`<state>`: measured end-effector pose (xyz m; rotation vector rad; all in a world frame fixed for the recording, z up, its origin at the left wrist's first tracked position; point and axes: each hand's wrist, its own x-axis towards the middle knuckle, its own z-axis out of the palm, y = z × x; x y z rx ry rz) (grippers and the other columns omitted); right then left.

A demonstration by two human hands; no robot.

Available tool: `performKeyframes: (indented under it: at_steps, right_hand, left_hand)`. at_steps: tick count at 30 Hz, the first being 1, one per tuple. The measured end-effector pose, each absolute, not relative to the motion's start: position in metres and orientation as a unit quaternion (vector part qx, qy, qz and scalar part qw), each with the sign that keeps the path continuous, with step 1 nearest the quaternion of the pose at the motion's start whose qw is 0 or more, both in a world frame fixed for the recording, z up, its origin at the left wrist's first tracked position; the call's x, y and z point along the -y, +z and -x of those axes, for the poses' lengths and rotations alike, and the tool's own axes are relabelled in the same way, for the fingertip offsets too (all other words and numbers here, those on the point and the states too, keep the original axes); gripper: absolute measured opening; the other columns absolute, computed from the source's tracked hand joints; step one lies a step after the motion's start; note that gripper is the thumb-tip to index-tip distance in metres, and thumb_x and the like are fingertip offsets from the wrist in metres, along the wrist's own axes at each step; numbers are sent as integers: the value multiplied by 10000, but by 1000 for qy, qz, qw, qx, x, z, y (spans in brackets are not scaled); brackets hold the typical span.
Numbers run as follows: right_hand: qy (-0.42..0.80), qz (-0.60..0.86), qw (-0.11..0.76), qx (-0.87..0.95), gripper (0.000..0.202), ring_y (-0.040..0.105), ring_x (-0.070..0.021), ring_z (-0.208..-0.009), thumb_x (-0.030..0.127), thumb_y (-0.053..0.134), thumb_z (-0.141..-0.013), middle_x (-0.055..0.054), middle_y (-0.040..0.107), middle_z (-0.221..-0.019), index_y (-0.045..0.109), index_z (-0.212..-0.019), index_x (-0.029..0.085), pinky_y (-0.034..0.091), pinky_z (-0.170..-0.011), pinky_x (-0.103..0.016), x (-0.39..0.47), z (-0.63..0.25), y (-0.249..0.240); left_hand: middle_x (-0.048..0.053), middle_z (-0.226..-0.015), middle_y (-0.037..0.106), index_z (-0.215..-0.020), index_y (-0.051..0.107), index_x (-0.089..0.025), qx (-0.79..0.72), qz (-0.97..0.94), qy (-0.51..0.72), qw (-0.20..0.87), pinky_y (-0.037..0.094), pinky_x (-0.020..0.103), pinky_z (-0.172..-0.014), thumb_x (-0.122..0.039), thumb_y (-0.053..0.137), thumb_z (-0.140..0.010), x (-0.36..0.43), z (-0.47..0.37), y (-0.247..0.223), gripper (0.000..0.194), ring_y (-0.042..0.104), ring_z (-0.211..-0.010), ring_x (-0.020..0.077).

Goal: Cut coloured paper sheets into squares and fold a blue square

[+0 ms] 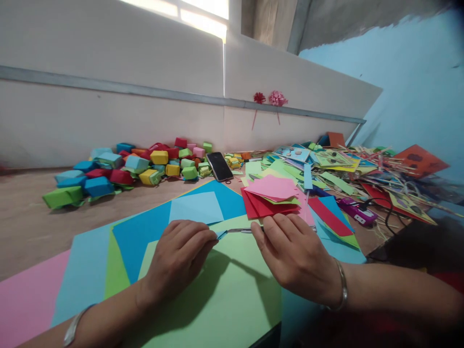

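Observation:
My left hand (184,251) pinches a small folded piece of blue paper (222,235) between thumb and fingertips. My right hand (295,251) is closed round a pair of scissors (239,230), whose slim metal blades point left and reach the blue paper's tip. Most of the scissors' handle is hidden by my fingers. Both hands hover over a large light green sheet (217,299), casting shadows on it. Just beyond them lie a pale blue sheet (196,207) and a stack of pink and red paper pieces (271,189).
Coloured folded paper blocks (136,163) are heaped at the back left, beside a phone (219,166). Paper scraps, cards and thin sticks (337,159) pile up at the back right. A purple power strip (357,211) with a black cable lies at the right. Pink sheets (32,304) spread left.

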<state>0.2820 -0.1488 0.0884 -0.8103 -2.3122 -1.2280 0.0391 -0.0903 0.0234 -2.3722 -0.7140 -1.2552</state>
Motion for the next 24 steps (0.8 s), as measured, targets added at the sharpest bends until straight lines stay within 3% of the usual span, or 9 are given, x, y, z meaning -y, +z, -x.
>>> performKeyframes:
  at_steps: [11, 15, 24]
  right_hand:
    - [-437, 316, 208, 816, 208, 501, -209, -717, 78, 537, -940, -129, 663, -811, 724, -1026, 43, 364, -600, -351, 143, -278, 81]
    - [-439, 329, 220, 807, 195, 510, -219, -709, 76, 558, -927, -132, 677, -813, 731, -1014, 48, 361, -586, -359, 147, -273, 78]
    - [-422, 333, 240, 808, 196, 555, -226, -745, 94, 577, -931, -139, 698, -866, 722, -1052, 42, 382, -608, -363, 152, -268, 77]
  left_hand:
    - [26, -766, 689, -915, 595, -184, 227, 841, -434, 230, 438, 309, -683, -87, 558, -929, 93, -39, 29, 106, 614, -674, 163]
    - [33, -764, 704, -929, 599, -182, 222, 843, -406, 273, 433, 326, -692, -79, 541, -929, 95, -39, 32, 118, 614, -673, 175]
    - [35, -764, 701, -935, 596, -168, 224, 849, -404, 255, 423, 327, -698, -68, 580, -913, 97, -39, 32, 104, 605, -675, 174]
